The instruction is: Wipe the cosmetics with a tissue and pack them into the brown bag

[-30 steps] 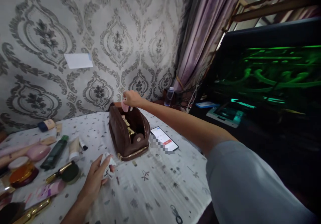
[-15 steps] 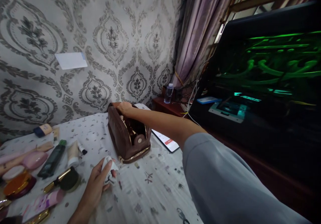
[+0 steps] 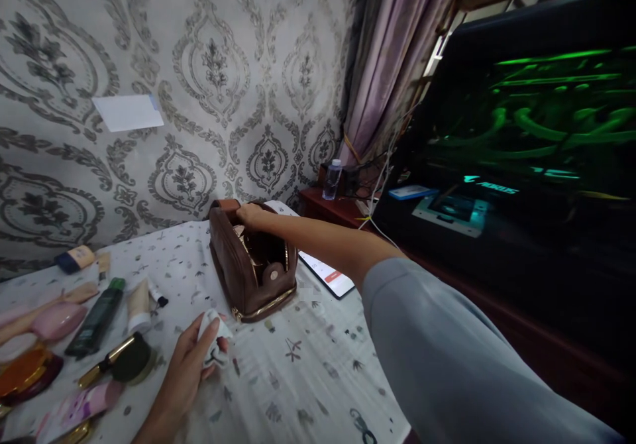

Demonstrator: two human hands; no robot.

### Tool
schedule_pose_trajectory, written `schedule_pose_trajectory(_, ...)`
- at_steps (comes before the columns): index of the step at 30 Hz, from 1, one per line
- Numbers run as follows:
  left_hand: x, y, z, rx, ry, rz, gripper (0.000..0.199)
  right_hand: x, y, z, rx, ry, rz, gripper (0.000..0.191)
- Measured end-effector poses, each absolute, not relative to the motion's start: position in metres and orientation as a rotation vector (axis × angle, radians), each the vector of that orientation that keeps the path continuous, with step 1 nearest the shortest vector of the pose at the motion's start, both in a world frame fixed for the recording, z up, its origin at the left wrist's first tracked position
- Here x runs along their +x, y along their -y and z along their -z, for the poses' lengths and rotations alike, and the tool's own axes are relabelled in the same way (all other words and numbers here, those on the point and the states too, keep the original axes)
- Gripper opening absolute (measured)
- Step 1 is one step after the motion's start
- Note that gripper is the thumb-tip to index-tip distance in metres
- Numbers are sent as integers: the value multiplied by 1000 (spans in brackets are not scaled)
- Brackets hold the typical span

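Observation:
A brown leather cosmetic bag [image 3: 233,265] stands upright on the bed sheet, its gold zip undone and the top gaping. My right hand [image 3: 251,216] is at the bag's far end, beside the tan strap [image 3: 226,204]. Its fingers are bent down into the opening, and their tips are hidden. In front of the bag, my left hand [image 3: 186,358] pinches a small crumpled white cloth [image 3: 217,338] with dark marks, held between thumb and fingers. Dark items inside the bag are too dim to name.
To the left lie a green tube [image 3: 97,318], a cream tube [image 3: 139,305], a round dark compact [image 3: 133,359], a pink tube [image 3: 82,407] and an orange-lidded jar [image 3: 27,371]. A lit tablet [image 3: 328,275] lies behind my right arm. Farther back is a water bottle [image 3: 332,180].
My right hand has shifted slightly right, off the strap and towards the bag's opening. My left hand still holds the white cloth. The view has turned a little.

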State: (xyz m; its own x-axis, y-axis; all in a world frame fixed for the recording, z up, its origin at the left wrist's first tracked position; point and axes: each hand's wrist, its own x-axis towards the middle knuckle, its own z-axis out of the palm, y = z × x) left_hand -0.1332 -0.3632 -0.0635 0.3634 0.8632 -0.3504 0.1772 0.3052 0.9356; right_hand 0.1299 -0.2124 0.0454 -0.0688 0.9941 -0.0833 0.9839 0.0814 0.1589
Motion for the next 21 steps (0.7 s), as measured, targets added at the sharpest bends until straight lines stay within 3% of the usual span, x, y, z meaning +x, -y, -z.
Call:
schedule_pose_trajectory(5, -133, 364, 60, 1176, -1147, -596, 62, 138, 209, -38, 2086, -2162, -37, 40)
schedule_pose_trajectory(11, -131, 365, 57, 1172, -1113, -605, 62, 143, 201, -33, 2160, -2077, 87, 21)
schedule_pose_trajectory(21, -134, 365, 62, 1253, -1145, -605, 66, 130, 210, -26, 2317, -2018, 138, 36)
